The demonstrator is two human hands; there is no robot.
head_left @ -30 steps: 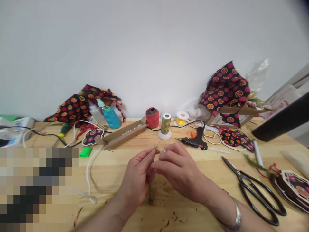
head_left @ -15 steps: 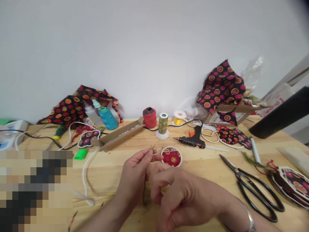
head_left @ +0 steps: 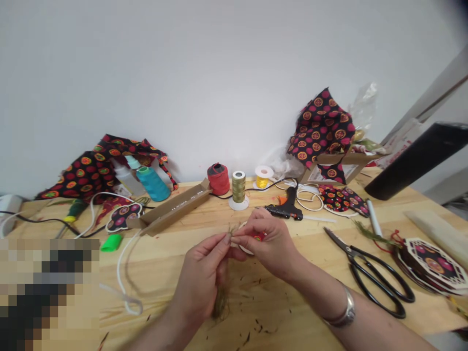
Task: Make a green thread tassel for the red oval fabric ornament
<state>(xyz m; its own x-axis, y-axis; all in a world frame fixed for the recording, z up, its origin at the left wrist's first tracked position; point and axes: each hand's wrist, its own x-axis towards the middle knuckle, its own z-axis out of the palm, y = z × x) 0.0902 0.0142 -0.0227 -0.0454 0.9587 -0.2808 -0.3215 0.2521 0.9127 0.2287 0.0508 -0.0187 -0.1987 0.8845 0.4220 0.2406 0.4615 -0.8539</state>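
My left hand (head_left: 204, 273) is closed on a bundle of olive-green threads (head_left: 221, 301), whose loose ends hang below the fingers and poke out above the thumb. Thumb and fingers of my right hand (head_left: 268, 241) are pinched at the top of the same bundle, touching the left fingertips. What exactly the right fingers grip is too small to make out. Behind the right hand, partly hidden, lies a round wooden-framed ornament (head_left: 259, 236) with red patterned fabric. A spool of olive thread (head_left: 239, 187) stands upright beyond the hands.
Black-handled scissors (head_left: 369, 270) lie open-handled at right, beside a stack of fabric ornaments (head_left: 435, 263). A glue gun (head_left: 287, 207) rests behind my right hand. A narrow cardboard box (head_left: 175, 209), a green cap (head_left: 111, 242) and a white cord (head_left: 120, 273) are at left.
My right hand has risen from below and in front of the left hand to the top of the thread bundle, fingertips now meeting the left ones. The view has shifted slightly right.
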